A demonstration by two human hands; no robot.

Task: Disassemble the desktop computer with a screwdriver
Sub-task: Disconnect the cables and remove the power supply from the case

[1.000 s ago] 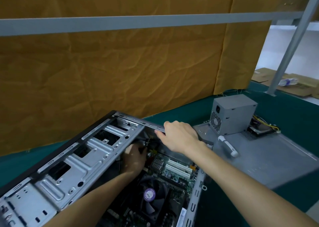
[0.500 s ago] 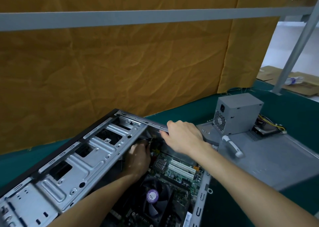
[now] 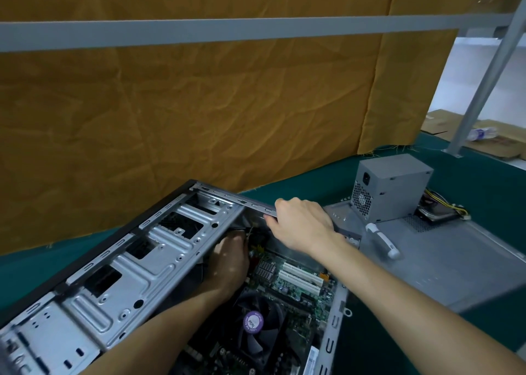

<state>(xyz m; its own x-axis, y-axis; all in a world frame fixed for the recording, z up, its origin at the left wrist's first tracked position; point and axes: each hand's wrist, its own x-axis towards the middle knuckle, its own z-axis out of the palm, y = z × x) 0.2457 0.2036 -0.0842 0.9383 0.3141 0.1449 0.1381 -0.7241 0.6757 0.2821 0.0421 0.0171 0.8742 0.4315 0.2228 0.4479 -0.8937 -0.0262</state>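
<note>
An open desktop computer case [image 3: 119, 275] lies on the green table, its silver drive cage at the left. The motherboard [image 3: 287, 283] and a CPU fan [image 3: 253, 323] with a purple label show inside. My right hand [image 3: 301, 223] grips the case's far metal edge, fingers curled over the rail. My left hand [image 3: 230, 258] reaches deep into the case below the cage; its fingertips are hidden among dark cables. A white-handled screwdriver [image 3: 382, 240] lies on the removed grey side panel [image 3: 444, 263], apart from both hands.
A grey power supply [image 3: 390, 186] stands on the panel's far end, with a hard drive [image 3: 438, 212] and coloured wires behind it. A brown paper sheet [image 3: 185, 112] hangs behind the table. A slanted metal post [image 3: 481, 84] rises at the right.
The view has shifted slightly. My left hand has pushed a little deeper into the case; my right hand keeps its hold on the rail.
</note>
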